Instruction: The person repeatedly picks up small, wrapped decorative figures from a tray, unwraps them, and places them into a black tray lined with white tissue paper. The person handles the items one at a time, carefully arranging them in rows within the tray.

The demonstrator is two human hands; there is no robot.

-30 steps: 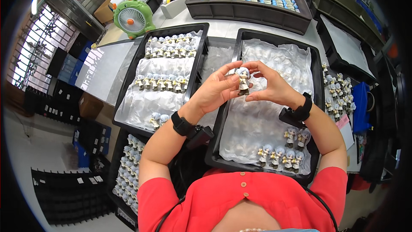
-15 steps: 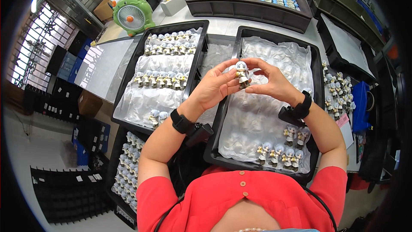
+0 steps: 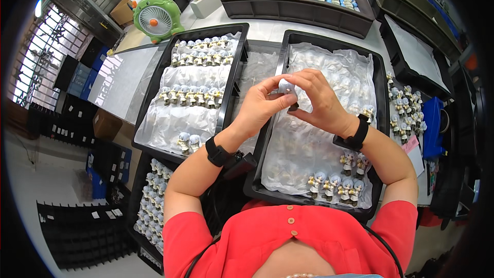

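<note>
Chibi-style figurine (image 3: 286,87) with pale blue-grey hair, held over the left edge of the right-hand black tray; its face and most of its body are hidden by fingers. The left hand (image 3: 262,104) and right hand (image 3: 323,102) share it: each grip is closed in a pinch, thumb against fingers, with the figurine between.

State of the work, as judged from the layout: this piece is in handling and not yet set down; the sorting into rows appears partial, with a loose figurine cluster (image 3: 406,110) outside the trays at right.

Containers: the right-hand black tray (image 3: 382,85) is lined with a translucent white sheet (image 3: 301,149), pale shapes showing faintly beneath its far part; a near-corner group (image 3: 337,188) of six figurines lies on it, and others show beside the right wrist. The left-hand black tray (image 3: 235,69) holds two far rows, one middle row and a near pair (image 3: 189,141), with white paper between. A lower-left tray (image 3: 135,221) is densely filled with similar figurines. Beyond, on the bench (image 3: 267,32), a deep grey tray (image 3: 298,10) contains rows of blue-and-white pieces, near a green fan (image 3: 157,18).
</note>
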